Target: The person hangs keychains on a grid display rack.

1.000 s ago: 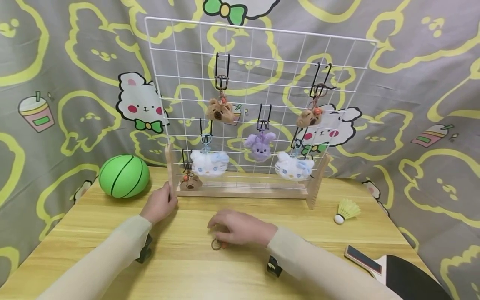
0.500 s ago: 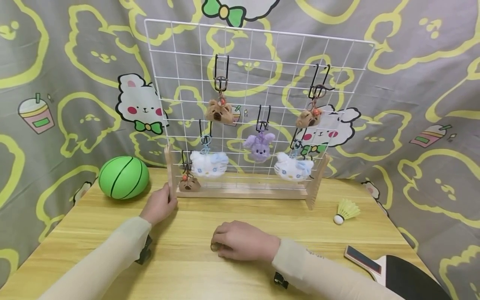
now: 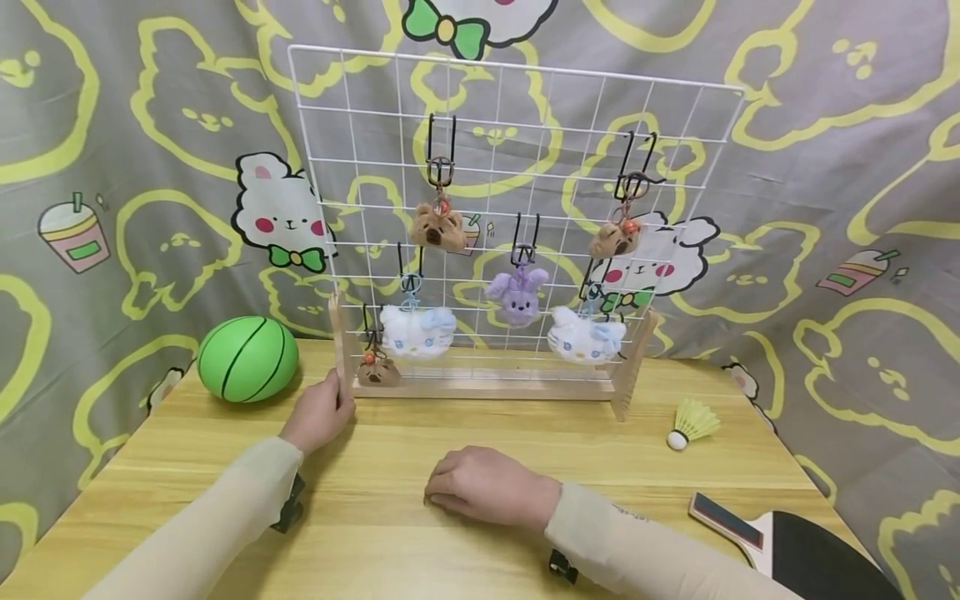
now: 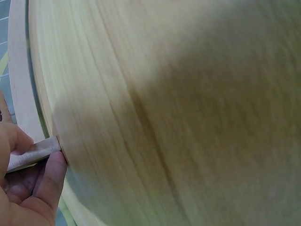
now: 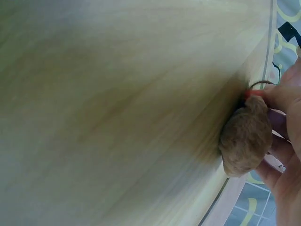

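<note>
At the rack's left end my left hand (image 3: 318, 410) grips the wooden side post (image 3: 342, 350). In the left wrist view, thumb and finger pinch the post's foot (image 4: 37, 153). My right hand (image 3: 491, 485) is low over the middle of the table. The right wrist view shows it holding a brown plush keychain (image 5: 247, 139) by the tabletop, with a red bead (image 5: 254, 94) and a ring (image 5: 261, 84) at its top. In the head view the hand hides this keychain. Behind stands a white wire grid rack (image 3: 517, 75) with black hooks.
On the hooks hang brown bear keychains (image 3: 438, 229), white cat keychains (image 3: 417, 333) and a purple keychain (image 3: 516, 298). A green ball (image 3: 247, 358) sits left of the rack. A shuttlecock (image 3: 692, 425) and a table tennis paddle (image 3: 817, 550) lie at the right.
My right hand has moved slightly toward me and right, closing over the keychain, whose ring no longer shows clearly in the head view. My left hand stays on the post.
</note>
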A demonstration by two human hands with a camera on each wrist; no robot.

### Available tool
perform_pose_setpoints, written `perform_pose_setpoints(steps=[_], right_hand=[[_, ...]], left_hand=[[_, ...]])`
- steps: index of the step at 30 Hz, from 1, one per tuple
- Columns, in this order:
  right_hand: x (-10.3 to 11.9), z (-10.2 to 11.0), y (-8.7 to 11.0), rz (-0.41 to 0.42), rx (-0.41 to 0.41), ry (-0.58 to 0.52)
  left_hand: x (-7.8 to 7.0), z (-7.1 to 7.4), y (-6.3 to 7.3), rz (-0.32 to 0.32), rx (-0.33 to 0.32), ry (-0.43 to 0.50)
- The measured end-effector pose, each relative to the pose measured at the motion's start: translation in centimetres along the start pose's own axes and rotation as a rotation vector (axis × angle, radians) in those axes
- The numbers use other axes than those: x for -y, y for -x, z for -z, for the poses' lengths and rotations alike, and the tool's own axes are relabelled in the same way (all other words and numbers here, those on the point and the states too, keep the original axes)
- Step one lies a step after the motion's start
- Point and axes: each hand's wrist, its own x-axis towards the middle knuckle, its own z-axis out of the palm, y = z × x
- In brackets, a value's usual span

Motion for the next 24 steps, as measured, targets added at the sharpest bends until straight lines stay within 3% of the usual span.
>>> perform_pose_setpoints(steps=[4,10,17,24], right_hand=[[-0.3,0.1,0.4,-0.068,0.027,-0.149],[-0.7,0.5,1.1,-0.274,0.037,-0.493],[-1.5,0.6,2.6,-0.379,-0.157,-0.815],[-2.0,0.8,4.2,-0.478,-0.29,-1.031]], left_hand=[[0.0,0.0,0.0,-0.001,-0.002,0.003],[0.0,0.0,0.0,-0.006,-0.013,-0.007],[0.0,0.1,0.1,-0.002,-0.005,-0.01],[-0.1,0.1,0.1,-0.002,-0.008,-0.011]])
